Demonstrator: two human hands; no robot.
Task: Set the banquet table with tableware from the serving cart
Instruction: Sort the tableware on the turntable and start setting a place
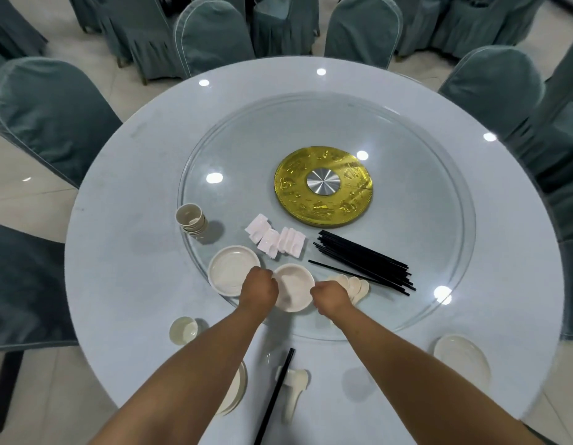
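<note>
- Across the round white banquet table (124, 277) we're mid-setup: no serving cart in view, the stock already sits on the table, ringed by chairs in teal covers (50, 117).
- Glass turntable (407, 175) with a gold centre disc (323, 186) works as our staging area; all stock is bunched on its near edge, probably so it's within reach.
- Black chopsticks bundle (365, 260) lies loose on the right, one stick strayed just beside it.
- Plate stack (233, 271) sits left of the bowl stack (294, 287), nearly touching.
- Folded white napkins or rests (275, 240) just behind — can't tell which.
- Stacked cups (191, 220) stand far left on the glass.
- Spoons (352, 285) are piled right of the bowls.
- Our left hand (259, 289) curls on the bowl's left rim, right hand (331, 298) pinches the right rim; two-sided hold likely to lift one bowl off the stack.
- Near edge, one setting is partly laid: plates (238, 390) under our left forearm, chopsticks on a rest with spoon (290, 385), a cup (183, 330).
- Lone plate (461, 361) starts the next seat to the right; the bowl likely goes to one of these.
</note>
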